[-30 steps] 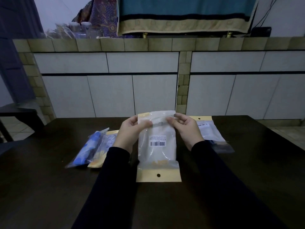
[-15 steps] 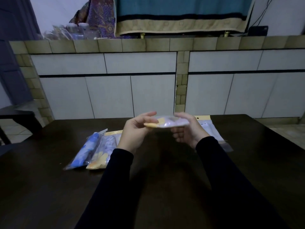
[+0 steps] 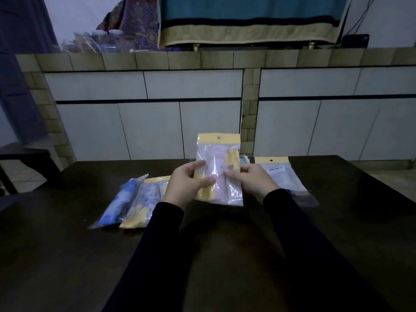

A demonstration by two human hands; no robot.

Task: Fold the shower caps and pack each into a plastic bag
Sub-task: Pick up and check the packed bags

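Note:
I hold a clear plastic bag [image 3: 219, 165] with a yellow header upright above the dark table [image 3: 67, 255]. A folded pale shower cap with yellow flowers is inside it. My left hand [image 3: 188, 181] grips the bag's left edge, thumb on its front. My right hand [image 3: 252, 180] pinches its right edge. Two packed bags lie at the left: one with a blue cap [image 3: 119, 203], one with a yellow-flowered cap [image 3: 144, 203]. More bags [image 3: 283, 176] lie at the right, barcode label up.
A tiled counter wall [image 3: 202, 61] with white panels runs behind the table. Bottles [image 3: 108, 40] and cloth sit on top of it. A dark stool or side table [image 3: 22, 154] stands at the far left.
The bag has been flipped end over end: earlier its barcode side faced me with the header down, now the front faces me with the header up. Both hands kept hold.

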